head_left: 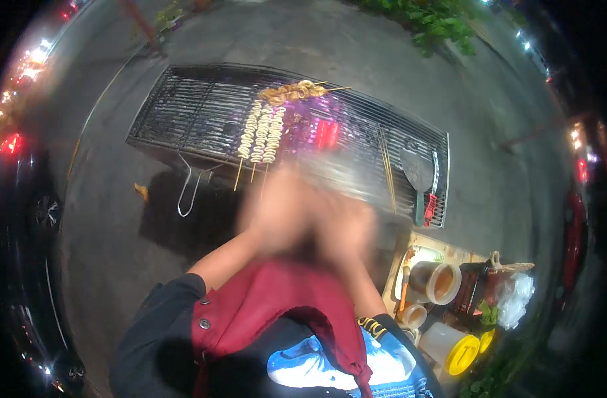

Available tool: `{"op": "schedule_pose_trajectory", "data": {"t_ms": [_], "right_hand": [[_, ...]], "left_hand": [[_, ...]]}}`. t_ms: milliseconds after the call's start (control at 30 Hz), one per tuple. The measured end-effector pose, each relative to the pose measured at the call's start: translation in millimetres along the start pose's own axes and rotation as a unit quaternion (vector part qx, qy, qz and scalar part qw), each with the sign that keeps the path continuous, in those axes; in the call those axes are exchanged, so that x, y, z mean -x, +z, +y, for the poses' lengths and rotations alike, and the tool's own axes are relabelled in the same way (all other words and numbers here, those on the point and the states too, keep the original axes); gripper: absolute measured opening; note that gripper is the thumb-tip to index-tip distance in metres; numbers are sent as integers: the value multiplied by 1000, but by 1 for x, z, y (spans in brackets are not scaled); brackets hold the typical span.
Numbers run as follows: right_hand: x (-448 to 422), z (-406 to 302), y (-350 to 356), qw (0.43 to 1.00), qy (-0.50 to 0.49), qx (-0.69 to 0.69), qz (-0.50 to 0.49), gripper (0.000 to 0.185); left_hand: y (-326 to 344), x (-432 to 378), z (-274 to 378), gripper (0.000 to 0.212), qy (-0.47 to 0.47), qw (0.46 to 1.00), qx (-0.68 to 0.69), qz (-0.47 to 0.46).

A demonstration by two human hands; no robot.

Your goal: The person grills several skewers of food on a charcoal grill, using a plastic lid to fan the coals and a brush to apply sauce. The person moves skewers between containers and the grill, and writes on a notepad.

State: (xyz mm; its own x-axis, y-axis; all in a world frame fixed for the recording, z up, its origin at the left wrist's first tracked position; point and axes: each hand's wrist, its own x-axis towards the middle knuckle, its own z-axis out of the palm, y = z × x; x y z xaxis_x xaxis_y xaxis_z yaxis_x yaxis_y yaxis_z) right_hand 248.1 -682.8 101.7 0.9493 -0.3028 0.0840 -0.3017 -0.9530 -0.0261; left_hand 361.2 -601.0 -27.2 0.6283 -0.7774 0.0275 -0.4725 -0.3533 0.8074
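My left hand (278, 209) and my right hand (345, 226) are close together in front of my chest, at the near edge of a charcoal grill (199, 112). Both are strongly blurred; a pale, blurred streak (343, 174) lies just beyond them, too smeared to name. Several skewers of pale, coiled food (258, 134) rest on the grate, their sticks over the near edge. Browner skewered food (293, 92) lies behind them. A red object (327, 134) is on the grate beyond my hands. Bare wooden sticks (387, 169) lie to its right.
At the grill's right end lie a wide metal spatula (417, 171) and a red-handled tool (430, 209). A wire handle (186, 194) hangs at the front. A wooden table at lower right holds a sauce container (437, 282), a brush (404, 288), a yellow-lidded jar (450, 348) and plastic bags (516, 301).
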Motion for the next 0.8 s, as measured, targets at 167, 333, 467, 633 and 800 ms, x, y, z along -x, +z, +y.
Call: {"op": "schedule_pose_trajectory", "data": {"t_ms": [167,333,467,633,800], "right_hand": [[4,7,16,991,11,4,-136,36],[19,7,21,983,145,-112,-3,35],[27,2,18,866,375,-321,-78,38],[31,12,27,903,291,-289,-130,35],[35,14,43,836,327,-437,-63,36]], "left_hand": [[-25,8,37,16,103,992,-51,49],[-55,13,58,21,31,983,-179,19],[-54,11,48,21,10,972,-235,5],[-36,11,20,20,-60,994,-75,52],[-38,4,-7,18,-159,977,138,8]]}}
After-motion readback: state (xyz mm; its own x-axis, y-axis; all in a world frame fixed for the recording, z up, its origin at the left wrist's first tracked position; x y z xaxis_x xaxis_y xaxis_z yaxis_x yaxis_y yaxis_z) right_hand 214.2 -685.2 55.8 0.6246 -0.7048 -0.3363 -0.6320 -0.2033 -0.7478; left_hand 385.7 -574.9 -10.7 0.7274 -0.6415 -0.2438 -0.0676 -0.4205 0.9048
